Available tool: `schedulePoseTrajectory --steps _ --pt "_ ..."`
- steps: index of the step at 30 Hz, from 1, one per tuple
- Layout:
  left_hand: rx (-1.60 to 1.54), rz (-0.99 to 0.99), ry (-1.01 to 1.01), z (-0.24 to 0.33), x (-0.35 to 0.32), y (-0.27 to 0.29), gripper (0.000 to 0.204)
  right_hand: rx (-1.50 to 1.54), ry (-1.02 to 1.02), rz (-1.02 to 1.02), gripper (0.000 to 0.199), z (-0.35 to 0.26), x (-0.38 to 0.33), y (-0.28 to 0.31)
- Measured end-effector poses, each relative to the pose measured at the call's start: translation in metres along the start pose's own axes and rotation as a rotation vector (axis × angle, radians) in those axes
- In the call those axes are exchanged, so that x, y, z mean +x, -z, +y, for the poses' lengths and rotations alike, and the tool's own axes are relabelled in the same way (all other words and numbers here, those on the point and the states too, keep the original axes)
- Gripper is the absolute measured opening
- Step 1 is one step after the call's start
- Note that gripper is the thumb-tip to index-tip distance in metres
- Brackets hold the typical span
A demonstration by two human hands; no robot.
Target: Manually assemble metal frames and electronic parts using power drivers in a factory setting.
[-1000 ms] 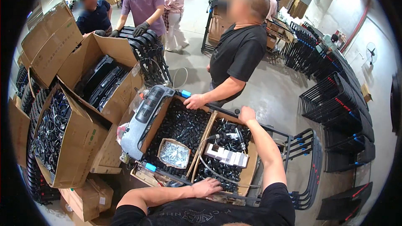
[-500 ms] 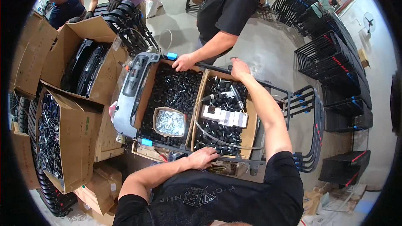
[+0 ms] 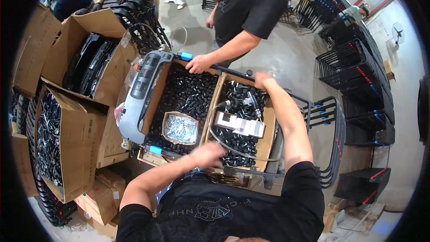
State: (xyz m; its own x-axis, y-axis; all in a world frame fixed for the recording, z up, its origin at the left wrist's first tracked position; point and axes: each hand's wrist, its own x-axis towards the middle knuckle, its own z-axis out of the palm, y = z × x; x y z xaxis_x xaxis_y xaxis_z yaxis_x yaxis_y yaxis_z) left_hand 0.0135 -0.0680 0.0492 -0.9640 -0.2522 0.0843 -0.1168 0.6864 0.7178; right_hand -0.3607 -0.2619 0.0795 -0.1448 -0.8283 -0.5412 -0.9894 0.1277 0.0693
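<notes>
A black tubular metal frame [image 3: 233,72] lies across two open cartons in front of me. My right hand [image 3: 263,82] reaches over to its far bar and is closed round it, just right of a black knob [image 3: 249,72]. Over the near bar, my left hand [image 3: 208,154] is smeared by motion, its fingers unclear. Black knob-like parts [image 3: 193,90] fill the left carton, with a small box of silvery screws [image 3: 180,128] on them. In the right carton, a power screwdriver [image 3: 255,106] and white small boxes [image 3: 239,124] lie on black bolt-like parts [image 3: 237,159].
Across the frame, a co-worker's hand [image 3: 199,64] grips the far bar beside a blue wrap [image 3: 184,56]. A grey machine housing [image 3: 142,94] stands left. Cartons of black parts [image 3: 92,65] and cables [image 3: 50,139] flank it. Stacked black frames [image 3: 354,71] line the right; a hose [image 3: 224,145] crosses the carton.
My left hand has lifted off the near bar and moved slightly left and away from me. My right hand has slid a little rightward along the far bar, away from the knob.
</notes>
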Motion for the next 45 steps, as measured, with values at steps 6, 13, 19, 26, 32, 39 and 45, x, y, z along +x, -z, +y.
schedulePoseTrajectory --steps 6,13,19,26,32,39,45 --pt "0.043 -0.003 0.036 -0.027 -0.010 -0.043 0.038 0.065 -0.042 0.387 0.035 -0.019 0.002 0.009" --pt "0.029 0.092 0.030 0.005 -0.001 -0.030 0.044 0.016 -0.115 0.389 0.031 -0.024 0.011 0.020" --pt "0.016 -0.084 0.508 -0.034 -0.003 0.000 0.049 -0.071 -0.080 0.194 0.031 -0.016 0.009 0.013" --pt "-0.095 -0.120 -0.113 0.023 -0.005 -0.056 0.039 -0.070 -0.030 0.274 0.032 -0.024 0.002 0.001" --pt "-0.225 -0.169 -0.408 0.013 0.009 -0.091 0.040 0.075 0.020 0.697 0.033 -0.032 0.016 -0.012" --pt "-0.105 -0.058 -0.001 -0.052 -0.002 -0.028 0.027 -0.096 -0.160 0.173 0.032 -0.016 0.001 0.005" --pt "-0.161 0.251 -0.230 -0.012 0.001 -0.037 0.026 0.082 -0.091 0.775 0.031 -0.030 0.021 0.000"
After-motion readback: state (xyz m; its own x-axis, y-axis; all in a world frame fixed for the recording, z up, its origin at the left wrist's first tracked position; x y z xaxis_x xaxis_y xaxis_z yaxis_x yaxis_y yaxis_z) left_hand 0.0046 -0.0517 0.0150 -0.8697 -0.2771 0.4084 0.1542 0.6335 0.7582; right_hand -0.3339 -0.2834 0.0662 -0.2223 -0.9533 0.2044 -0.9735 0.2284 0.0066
